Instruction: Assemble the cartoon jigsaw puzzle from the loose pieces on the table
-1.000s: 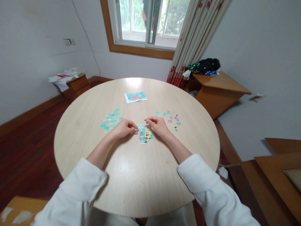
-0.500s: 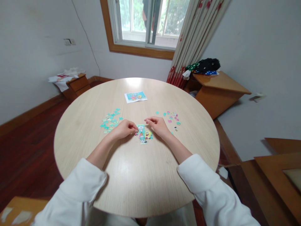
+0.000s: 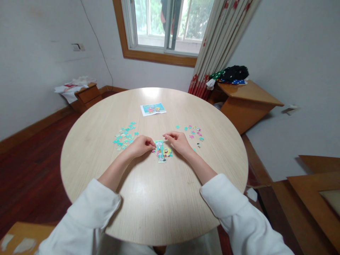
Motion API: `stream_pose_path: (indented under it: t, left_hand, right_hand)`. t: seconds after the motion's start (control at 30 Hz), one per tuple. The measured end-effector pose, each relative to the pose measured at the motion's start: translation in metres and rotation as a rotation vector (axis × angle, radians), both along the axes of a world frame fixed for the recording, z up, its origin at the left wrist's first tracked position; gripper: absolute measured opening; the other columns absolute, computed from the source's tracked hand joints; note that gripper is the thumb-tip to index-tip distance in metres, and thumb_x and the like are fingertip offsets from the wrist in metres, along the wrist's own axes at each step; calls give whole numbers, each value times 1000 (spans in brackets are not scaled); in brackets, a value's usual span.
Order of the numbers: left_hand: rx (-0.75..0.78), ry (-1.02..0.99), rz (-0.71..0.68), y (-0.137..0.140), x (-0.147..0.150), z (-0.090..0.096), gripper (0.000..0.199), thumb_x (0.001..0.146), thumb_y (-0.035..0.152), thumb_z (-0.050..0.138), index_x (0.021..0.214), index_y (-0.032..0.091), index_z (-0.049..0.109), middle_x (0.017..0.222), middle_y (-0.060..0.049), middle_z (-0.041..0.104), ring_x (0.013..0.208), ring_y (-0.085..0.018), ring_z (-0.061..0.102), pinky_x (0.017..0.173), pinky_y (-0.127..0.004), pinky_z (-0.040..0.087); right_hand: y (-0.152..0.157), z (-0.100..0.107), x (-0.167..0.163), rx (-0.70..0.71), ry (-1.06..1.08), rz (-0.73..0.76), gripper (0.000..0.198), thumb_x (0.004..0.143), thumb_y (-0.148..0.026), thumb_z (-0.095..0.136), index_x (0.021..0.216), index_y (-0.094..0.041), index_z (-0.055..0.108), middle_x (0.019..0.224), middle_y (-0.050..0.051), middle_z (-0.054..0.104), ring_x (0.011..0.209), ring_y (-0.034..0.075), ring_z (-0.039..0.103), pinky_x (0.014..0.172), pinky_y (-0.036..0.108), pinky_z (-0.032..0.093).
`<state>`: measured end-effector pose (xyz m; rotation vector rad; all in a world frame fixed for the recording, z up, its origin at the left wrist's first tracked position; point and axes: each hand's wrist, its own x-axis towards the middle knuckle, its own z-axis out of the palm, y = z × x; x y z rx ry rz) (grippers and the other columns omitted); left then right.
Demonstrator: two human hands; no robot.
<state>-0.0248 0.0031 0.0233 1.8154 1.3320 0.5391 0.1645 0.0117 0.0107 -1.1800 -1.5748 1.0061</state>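
Several joined puzzle pieces (image 3: 160,156): turquoise strip (image 3: 159,144), yellow cartoon figure (image 3: 167,151) alongside.

Both arms reach forward, converging. Sleeves (image 3: 90,202) white, cuffs back; left forearm (image 3: 114,171) and right forearm (image 3: 203,165) bare near the wrists. Left hand (image 3: 139,146): fingers curled, thumb and forefinger tips close; contact too small to tell. Right hand (image 3: 180,142): wrist bent inward, forefinger pointing left, remaining fingers curled. Hands near, not touching.
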Motion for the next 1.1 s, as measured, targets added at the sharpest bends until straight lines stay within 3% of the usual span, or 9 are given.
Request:
stream_pose_path:
  t: [0.17, 0.3, 0.4, 0.5, 0.67, 0.87, 1.1]
  left_hand:
    - [42, 3, -6, 0, 0, 0, 12, 67, 20, 59, 68, 13, 68, 62, -4, 67, 56, -12, 53, 58, -24, 39]
    - [56, 24, 2, 0, 1, 2, 11, 68, 19, 59, 70, 13, 68, 62, -3, 67, 56, -12, 53, 58, -24, 39]
    - [64, 36, -1, 0, 1, 2, 12, 68, 19, 58, 71, 13, 68, 63, -4, 67, 57, -13, 53, 59, -25, 40]
    - [63, 44, -7, 0, 1, 1, 13, 69, 20, 58, 72, 13, 68, 64, -4, 67, 57, -13, 53, 59, -25, 39]
    - [79, 37, -2, -1, 1, 0, 13, 69, 20, 57, 72, 13, 67, 64, -4, 67, 58, -13, 53, 58, -25, 39]
    - [49, -4, 20, -2, 1, 1, 8, 68, 20, 59, 71, 14, 65, 62, -4, 66, 56, -13, 55, 58, -25, 39]
    - [51, -26, 30, 0, 1, -2, 8, 67, 21, 61, 70, 14, 64, 59, -3, 64, 55, -12, 54, 57, -25, 39]
  right_hand:
    - [5, 9, 13, 45, -39, -70, 18, 75, -30, 58, 78, -17, 70, 85, 7, 71, 79, 17, 61, 74, 32, 46]
    - [19, 16, 48, 90, -68, -281, 21, 78, -29, 55, 82, -16, 70, 85, 7, 70, 80, 17, 61, 75, 30, 46]
    - [27, 15, 79, 114, -205, -467, 21, 78, -25, 53, 83, -13, 70, 87, 10, 70, 79, 18, 61, 75, 30, 45]
    - [31, 12, 101, 60, -366, -542, 21, 77, -21, 53, 83, -12, 71, 84, 12, 70, 74, 18, 60, 72, 30, 44]
    - [30, 9, 112, 9, -527, -531, 20, 72, -17, 57, 84, -11, 72, 77, 11, 68, 68, 18, 59, 68, 30, 44]
    - [28, 7, 110, -17, -585, -366, 15, 66, -22, 65, 76, -13, 72, 71, 7, 66, 65, 17, 57, 65, 30, 42]
    - [27, 4, 112, -84, -623, -272, 26, 58, -32, 73, 76, -14, 70, 65, 3, 64, 58, 14, 54, 55, 26, 39]
